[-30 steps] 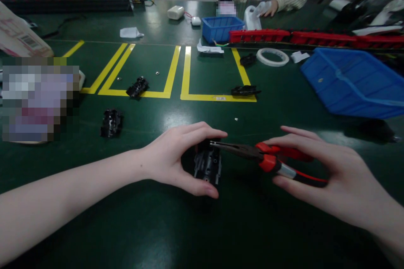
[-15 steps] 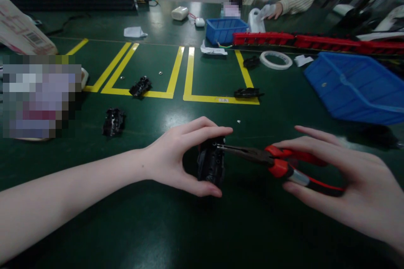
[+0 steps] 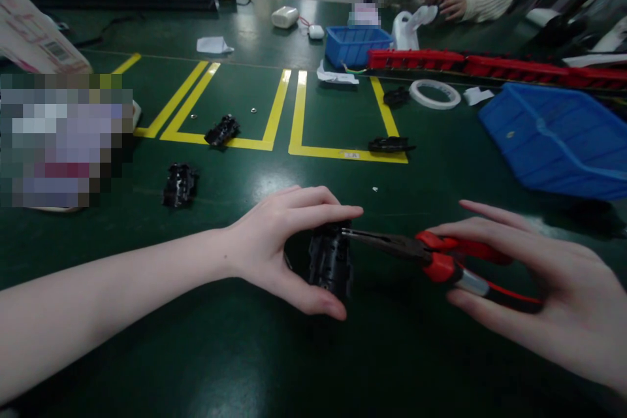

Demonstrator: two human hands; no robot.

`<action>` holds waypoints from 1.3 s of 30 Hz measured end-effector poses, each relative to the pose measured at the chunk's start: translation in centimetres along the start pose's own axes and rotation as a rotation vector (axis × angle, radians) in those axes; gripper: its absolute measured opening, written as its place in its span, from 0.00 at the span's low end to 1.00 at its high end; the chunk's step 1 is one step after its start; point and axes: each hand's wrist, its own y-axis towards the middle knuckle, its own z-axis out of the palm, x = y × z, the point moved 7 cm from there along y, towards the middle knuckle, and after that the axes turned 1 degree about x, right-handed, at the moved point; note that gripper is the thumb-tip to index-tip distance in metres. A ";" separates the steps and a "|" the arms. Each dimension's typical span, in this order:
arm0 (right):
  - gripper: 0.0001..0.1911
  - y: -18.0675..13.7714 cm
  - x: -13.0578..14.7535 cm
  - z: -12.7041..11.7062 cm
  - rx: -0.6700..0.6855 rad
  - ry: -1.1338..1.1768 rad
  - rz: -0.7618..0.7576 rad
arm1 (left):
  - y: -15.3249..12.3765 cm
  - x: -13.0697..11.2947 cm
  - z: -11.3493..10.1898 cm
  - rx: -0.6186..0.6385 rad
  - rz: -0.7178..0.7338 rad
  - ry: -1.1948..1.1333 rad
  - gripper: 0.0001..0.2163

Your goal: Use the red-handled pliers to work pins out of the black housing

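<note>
In the head view, my left hand (image 3: 294, 241) grips a black moulded plastic part (image 3: 330, 261) between thumb and fingers, just above the green table. My right hand (image 3: 548, 294) is closed around the red and black handles of long-nose pliers (image 3: 431, 255). The pliers point left, and their narrow tips reach the upper right edge of the black part. A small shiny metal piece seems to sit at the tips; it is too small to name. Left of my left hand, a similar black part (image 3: 179, 184) lies on the table.
More black parts (image 3: 223, 131) (image 3: 390, 144) lie by the yellow tape lines. A blue bin (image 3: 553, 137) stands at right, with a tape roll (image 3: 435, 94), a red strip (image 3: 514, 70) and a small blue basket (image 3: 357, 46) behind. Across the table, a co-worker's hands (image 3: 443, 0) are together.
The black part in my left hand has tilted slightly, showing more of its face. The pliers stay at its upper edge. The co-worker's hands have come together. The whole view has shifted slightly.
</note>
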 end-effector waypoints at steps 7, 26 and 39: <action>0.18 -0.2 0.2 0.0 -0.028 -0.042 -0.020 | 0.0 0.1 0.0 -0.002 -0.002 0.032 0.33; 0.18 -0.4 0.1 0.1 0.000 0.014 0.006 | 0.0 0.2 0.4 0.013 0.030 0.078 0.32; 0.18 0.2 0.5 0.1 -0.002 0.018 -0.003 | 0.0 0.2 0.6 0.049 0.020 0.102 0.32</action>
